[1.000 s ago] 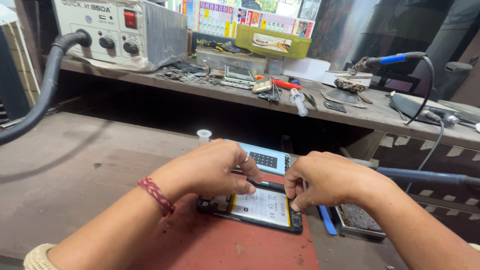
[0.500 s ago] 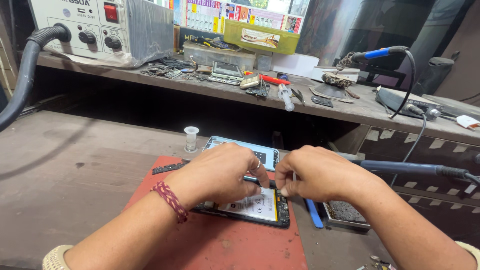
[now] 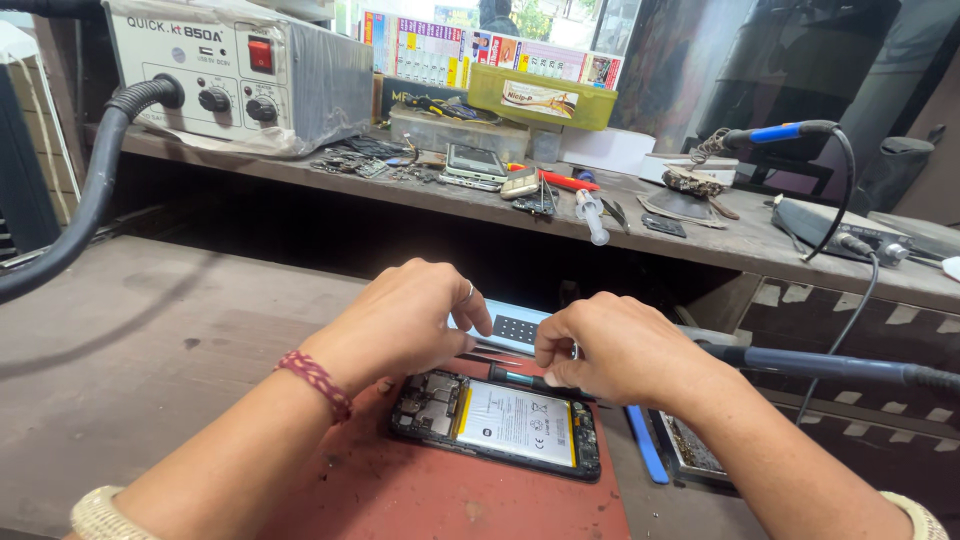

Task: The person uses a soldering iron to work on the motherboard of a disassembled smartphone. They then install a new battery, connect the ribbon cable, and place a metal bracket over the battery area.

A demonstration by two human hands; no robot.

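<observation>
The opened black smartphone point(image 3: 497, 424), back cover off and white battery point(image 3: 515, 424) still seated, lay on the red mat point(image 3: 420, 500); both hands, left point(image 3: 405, 320) and right point(image 3: 610, 345), curled above it, their grip undeterminable.

Left hand point(image 3: 405, 320): thin silver ring on one finger, braided red-and-pink thread band at the wrist. Right hand point(image 3: 620, 350) bare. Both forearms bare up to cream ribbed cuffs.
</observation>
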